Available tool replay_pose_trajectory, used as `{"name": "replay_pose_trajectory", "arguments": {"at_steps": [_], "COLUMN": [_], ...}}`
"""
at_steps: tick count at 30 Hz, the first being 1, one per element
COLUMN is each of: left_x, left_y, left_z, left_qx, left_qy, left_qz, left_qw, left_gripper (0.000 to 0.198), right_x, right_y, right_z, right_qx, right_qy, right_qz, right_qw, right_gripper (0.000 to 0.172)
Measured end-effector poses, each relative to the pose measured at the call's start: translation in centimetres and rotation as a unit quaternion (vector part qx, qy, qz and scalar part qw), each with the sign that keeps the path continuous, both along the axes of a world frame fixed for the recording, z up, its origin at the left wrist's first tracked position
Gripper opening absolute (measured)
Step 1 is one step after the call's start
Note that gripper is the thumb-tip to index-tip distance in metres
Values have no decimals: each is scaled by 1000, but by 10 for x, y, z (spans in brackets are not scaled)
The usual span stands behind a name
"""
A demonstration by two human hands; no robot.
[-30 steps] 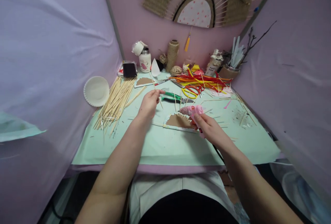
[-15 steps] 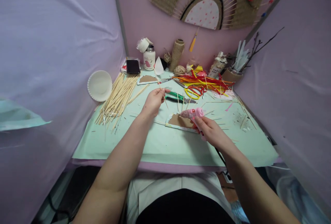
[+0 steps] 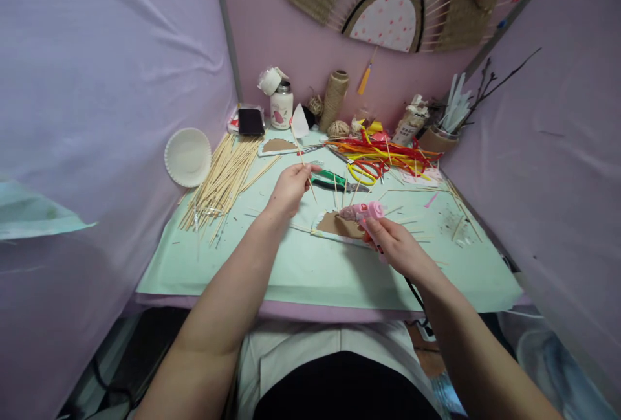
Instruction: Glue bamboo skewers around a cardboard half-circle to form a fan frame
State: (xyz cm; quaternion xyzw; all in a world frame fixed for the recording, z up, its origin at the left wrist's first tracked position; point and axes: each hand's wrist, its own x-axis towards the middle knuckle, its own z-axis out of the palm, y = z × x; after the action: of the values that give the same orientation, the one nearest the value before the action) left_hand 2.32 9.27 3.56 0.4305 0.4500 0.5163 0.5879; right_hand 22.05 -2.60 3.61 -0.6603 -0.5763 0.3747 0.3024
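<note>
Between the fingers of my left hand (image 3: 292,186) is a thin wooden stick (image 3: 297,143), held up at a slant above the table. My right hand (image 3: 394,239) is wrapped round a pink hot glue gun (image 3: 365,211), its nozzle pointing left over a half-round cardboard piece (image 3: 334,224) with a pale edging. Several sticks fan out from that piece across the table; its right part is hidden behind the glue gun and my hand. Green-handled pliers (image 3: 332,179) lie just beyond, between my hands.
A heap of wooden sticks (image 3: 226,180) and a white paper plate (image 3: 187,157) are at the left. Farther back are a second cardboard half-round (image 3: 279,145), yellow-handled scissors (image 3: 361,174), red and yellow pipe cleaners (image 3: 388,153), a white bottle (image 3: 281,108) and a twine spool (image 3: 334,99).
The view has shifted slightly. Both hands keep nearly the same positions, with the stick and the glue gun still held.
</note>
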Motion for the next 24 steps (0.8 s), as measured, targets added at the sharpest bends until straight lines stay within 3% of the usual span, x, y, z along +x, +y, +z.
{"name": "replay_pose_trajectory", "arguments": {"at_steps": [24], "left_x": [-1], "left_y": [-1], "left_z": [1], "left_qx": [-5], "left_qy": [9], "left_qz": [-6], "left_qw": [1000], "left_gripper": [27], "right_x": [2], "right_y": [0], "right_z": [-2], "right_qx": [10], "right_qy": [-21], "right_qz": [9], "right_qw": [1000], "right_gripper": [59]}}
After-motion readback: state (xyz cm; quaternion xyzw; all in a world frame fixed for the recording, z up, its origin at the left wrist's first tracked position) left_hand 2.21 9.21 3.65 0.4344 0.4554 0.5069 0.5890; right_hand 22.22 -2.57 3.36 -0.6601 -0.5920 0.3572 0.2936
